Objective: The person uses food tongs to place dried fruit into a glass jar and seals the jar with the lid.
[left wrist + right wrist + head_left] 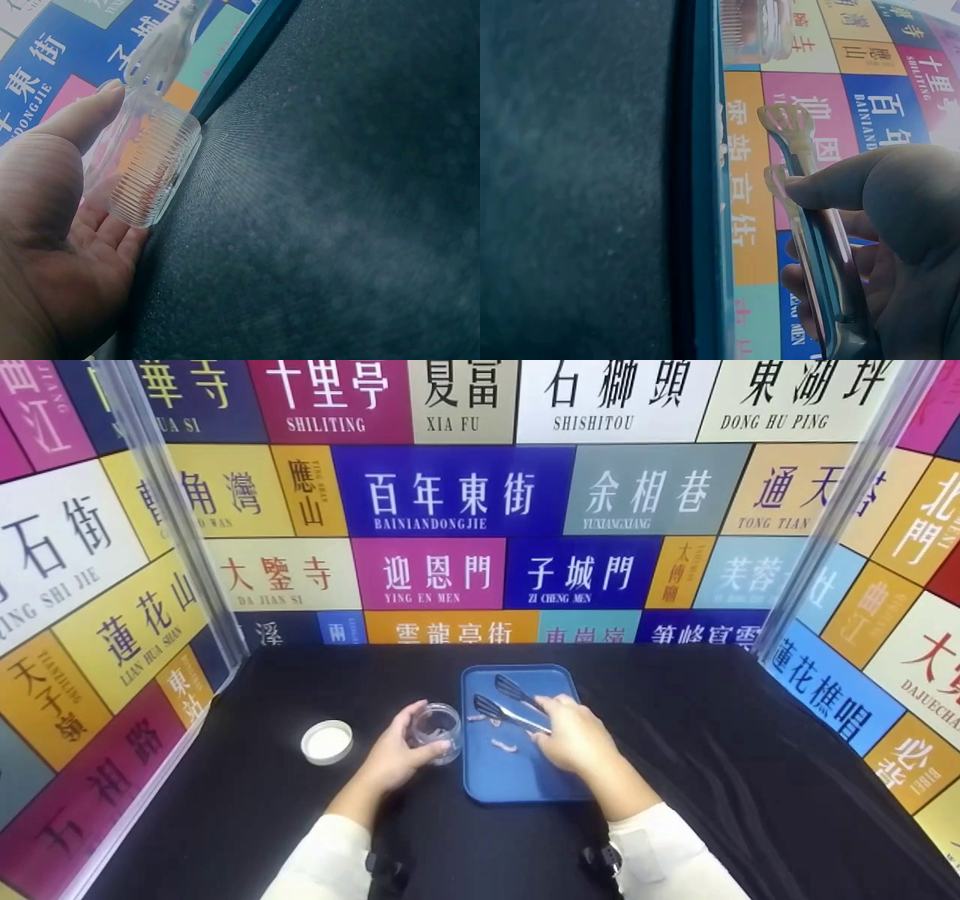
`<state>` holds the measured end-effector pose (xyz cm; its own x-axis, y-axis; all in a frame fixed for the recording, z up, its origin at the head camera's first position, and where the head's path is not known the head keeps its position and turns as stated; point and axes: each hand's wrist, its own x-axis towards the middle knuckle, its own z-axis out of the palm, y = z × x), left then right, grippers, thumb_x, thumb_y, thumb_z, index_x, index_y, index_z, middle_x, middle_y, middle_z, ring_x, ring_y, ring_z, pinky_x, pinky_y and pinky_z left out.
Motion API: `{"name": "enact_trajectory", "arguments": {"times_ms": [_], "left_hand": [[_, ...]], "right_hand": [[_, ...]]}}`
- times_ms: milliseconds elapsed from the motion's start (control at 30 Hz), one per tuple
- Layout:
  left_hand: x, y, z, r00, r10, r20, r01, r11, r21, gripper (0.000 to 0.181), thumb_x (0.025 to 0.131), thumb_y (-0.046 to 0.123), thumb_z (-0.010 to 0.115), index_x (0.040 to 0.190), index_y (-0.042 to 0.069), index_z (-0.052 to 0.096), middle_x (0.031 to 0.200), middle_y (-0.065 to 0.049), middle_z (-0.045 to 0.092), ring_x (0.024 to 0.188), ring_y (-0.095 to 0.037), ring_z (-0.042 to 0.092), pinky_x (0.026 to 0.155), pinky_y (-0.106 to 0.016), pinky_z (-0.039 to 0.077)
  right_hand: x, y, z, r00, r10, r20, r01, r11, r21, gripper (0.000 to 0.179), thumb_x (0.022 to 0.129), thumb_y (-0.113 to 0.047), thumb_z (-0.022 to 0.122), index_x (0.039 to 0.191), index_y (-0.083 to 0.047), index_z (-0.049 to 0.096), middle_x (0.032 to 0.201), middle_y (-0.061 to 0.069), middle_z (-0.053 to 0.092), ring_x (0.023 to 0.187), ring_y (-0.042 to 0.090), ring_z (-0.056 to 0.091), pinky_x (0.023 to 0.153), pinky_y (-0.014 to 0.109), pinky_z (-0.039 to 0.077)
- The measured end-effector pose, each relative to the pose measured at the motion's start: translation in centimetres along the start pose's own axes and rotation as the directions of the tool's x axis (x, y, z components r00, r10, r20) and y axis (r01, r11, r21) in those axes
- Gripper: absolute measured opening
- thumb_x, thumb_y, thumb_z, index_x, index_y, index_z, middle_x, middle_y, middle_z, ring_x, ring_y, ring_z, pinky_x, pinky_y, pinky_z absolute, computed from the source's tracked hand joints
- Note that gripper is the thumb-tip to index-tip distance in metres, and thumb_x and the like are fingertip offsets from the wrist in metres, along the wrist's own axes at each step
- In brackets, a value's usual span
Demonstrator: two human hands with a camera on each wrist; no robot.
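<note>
My left hand (396, 748) grips a clear open jar (438, 721), thumb on one side and fingers round the other. The left wrist view shows ribbed walls on this jar (154, 169), with some small contents near its base. In my right hand (579, 735) is a pair of tongs (517, 715) with dark slotted heads, held over the blue tray (517, 784). Its two arms are spread apart, and nothing shows between the heads. Small pale pink curled pieces (505, 746) lie on the tray, some partly beneath the tongs.
A round white lid (327, 741) lies on the black cloth (262, 810) left of the jar. The tray's raised rim stands just right of the jar. Colourful sign-covered panels (450, 495) enclose the back and sides, with clear posts (817, 502) at the corners.
</note>
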<state>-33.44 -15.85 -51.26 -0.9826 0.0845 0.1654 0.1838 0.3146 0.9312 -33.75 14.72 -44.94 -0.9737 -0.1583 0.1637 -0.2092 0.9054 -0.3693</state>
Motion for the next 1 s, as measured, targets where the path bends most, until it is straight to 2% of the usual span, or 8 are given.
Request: {"name": "enact_trajectory", "arguments": {"times_ms": [233, 633, 1000], "left_hand": [[0.0, 0.2, 0.0, 1.000, -0.012, 0.002, 0.012, 1.000, 0.027, 0.086, 0.088, 0.027, 0.090, 0.161, 0.012, 0.045, 0.160, -0.016, 0.057, 0.144, -0.037, 0.058, 0.123, -0.056, 0.046], [0.0, 0.1, 0.0, 1.000, -0.021, 0.001, 0.021, 0.999, 0.038, 0.087, 0.088, 0.027, 0.090, 0.161, 0.012, 0.044, 0.161, -0.014, 0.056, 0.150, -0.036, 0.053, 0.126, -0.056, 0.042], [0.0, 0.1, -0.1, 1.000, -0.023, 0.003, 0.023, 0.999, 0.034, 0.087, 0.088, 0.029, 0.089, 0.161, 0.014, 0.044, 0.161, -0.014, 0.056, 0.147, -0.037, 0.056, 0.124, -0.056, 0.044]], "right_hand": [[0.4, 1.1, 0.7, 1.000, 0.019, 0.020, -0.018, 1.000, -0.008, 0.060, 0.095, -0.029, 0.080, 0.150, -0.016, 0.063, 0.141, 0.014, 0.069, 0.119, 0.034, 0.068, 0.104, 0.054, 0.057], [0.4, 1.6, 0.8, 0.995, 0.039, 0.088, -0.038, 0.999, -0.010, 0.055, 0.094, -0.022, 0.077, 0.148, -0.015, 0.065, 0.145, 0.014, 0.067, 0.124, 0.033, 0.067, 0.110, 0.055, 0.054], [0.5, 1.8, 0.6, 0.994, 0.081, 0.076, -0.081, 0.997, -0.002, 0.049, 0.094, -0.013, 0.075, 0.143, -0.016, 0.069, 0.146, 0.012, 0.069, 0.132, 0.035, 0.066, 0.114, 0.056, 0.052]]}}
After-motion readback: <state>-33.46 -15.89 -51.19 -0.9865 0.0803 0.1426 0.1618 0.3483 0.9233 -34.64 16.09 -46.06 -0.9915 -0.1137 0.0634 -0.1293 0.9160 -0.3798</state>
